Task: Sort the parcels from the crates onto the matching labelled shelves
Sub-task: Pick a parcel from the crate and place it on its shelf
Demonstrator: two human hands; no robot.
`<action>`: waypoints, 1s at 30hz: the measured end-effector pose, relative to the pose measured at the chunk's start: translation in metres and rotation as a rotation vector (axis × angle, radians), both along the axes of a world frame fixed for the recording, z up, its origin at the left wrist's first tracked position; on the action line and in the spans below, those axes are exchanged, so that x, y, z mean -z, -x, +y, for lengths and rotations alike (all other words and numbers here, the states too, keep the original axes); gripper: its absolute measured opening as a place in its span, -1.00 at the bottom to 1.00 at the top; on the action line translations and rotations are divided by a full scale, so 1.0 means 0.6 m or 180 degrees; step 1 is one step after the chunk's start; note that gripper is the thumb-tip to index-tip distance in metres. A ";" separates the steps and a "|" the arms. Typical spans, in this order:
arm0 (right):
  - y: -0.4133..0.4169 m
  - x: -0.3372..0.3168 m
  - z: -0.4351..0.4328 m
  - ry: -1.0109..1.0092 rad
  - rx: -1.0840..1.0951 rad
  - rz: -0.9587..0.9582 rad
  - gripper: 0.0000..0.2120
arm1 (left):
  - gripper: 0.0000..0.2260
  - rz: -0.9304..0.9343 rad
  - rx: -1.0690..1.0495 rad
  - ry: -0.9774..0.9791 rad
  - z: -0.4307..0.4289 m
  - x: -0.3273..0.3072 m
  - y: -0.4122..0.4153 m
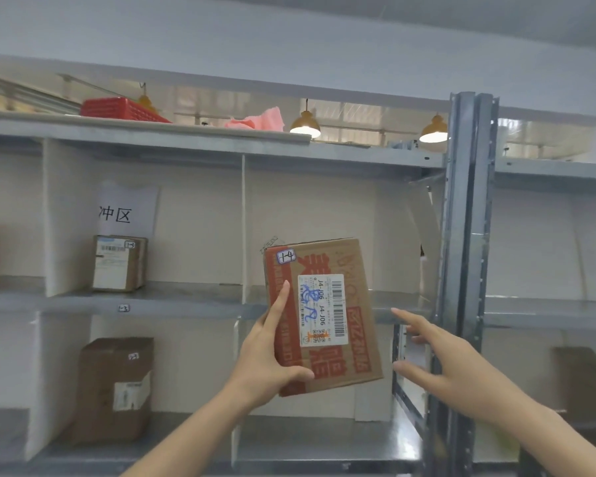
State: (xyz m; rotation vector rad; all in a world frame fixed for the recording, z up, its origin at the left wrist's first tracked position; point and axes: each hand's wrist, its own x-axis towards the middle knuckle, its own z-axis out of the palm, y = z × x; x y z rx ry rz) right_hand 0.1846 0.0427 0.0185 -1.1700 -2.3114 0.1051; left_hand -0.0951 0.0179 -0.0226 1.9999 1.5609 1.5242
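Observation:
I hold up a brown cardboard parcel [344,304] with red print, a white barcode label and a small tag reading 1-4. My left hand [269,359] grips its lower left corner, thumb under the bottom edge and index finger stretched up the front. My right hand [451,366] hovers just right of the parcel with fingers spread, touching nothing. The parcel is in front of the upper shelf bay [403,301] right of the white divider, tilted slightly.
A small parcel tagged 1-3 [119,263] stands in the left upper bay above a shelf tag 1-3 [124,308]. A larger brown parcel [114,387] sits in the bay below. A grey steel upright [461,270] rises right. A red basket [121,108] lies on top.

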 end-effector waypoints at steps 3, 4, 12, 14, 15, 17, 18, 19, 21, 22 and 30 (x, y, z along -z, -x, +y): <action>0.012 0.005 0.018 -0.0005 -0.0033 -0.0007 -0.30 | 0.15 0.0009 0.0020 -0.0016 0.019 -0.005 0.012; 0.017 0.004 0.028 -0.0035 -0.0042 0.0015 -0.30 | 0.15 0.0017 0.0027 -0.0037 0.029 -0.009 0.015; 0.097 -0.011 0.162 -0.0208 -0.0074 0.0405 -0.13 | 0.17 0.0194 -0.0067 -0.0208 0.162 -0.053 0.071; 0.119 -0.020 0.201 -0.0299 -0.0078 0.0465 -0.12 | 0.17 0.0288 -0.0046 -0.0252 0.201 -0.072 0.090; 0.128 -0.025 0.220 -0.0342 -0.0068 0.0493 -0.12 | 0.17 0.0299 -0.0022 -0.0272 0.222 -0.080 0.099; 0.141 -0.034 0.257 -0.0383 -0.0060 0.0557 -0.13 | 0.17 0.0253 0.0022 -0.0301 0.264 -0.092 0.115; 0.147 -0.036 0.275 -0.0388 -0.0061 0.0579 -0.13 | 0.17 0.0229 0.0031 -0.0317 0.285 -0.096 0.122; 0.153 -0.036 0.292 -0.0396 -0.0055 0.0574 -0.12 | 0.17 0.0209 0.0036 -0.0330 0.304 -0.099 0.127; 0.164 -0.037 0.325 -0.0387 -0.0034 0.0551 -0.12 | 0.16 0.0208 0.0055 -0.0325 0.338 -0.098 0.136; 0.169 -0.037 0.340 -0.0350 -0.0017 0.0562 -0.11 | 0.16 0.0221 0.0055 -0.0305 0.354 -0.096 0.139; 0.221 -0.037 0.442 -0.0120 -0.0211 0.0558 -0.08 | 0.15 0.0183 0.0093 -0.0249 0.446 -0.079 0.153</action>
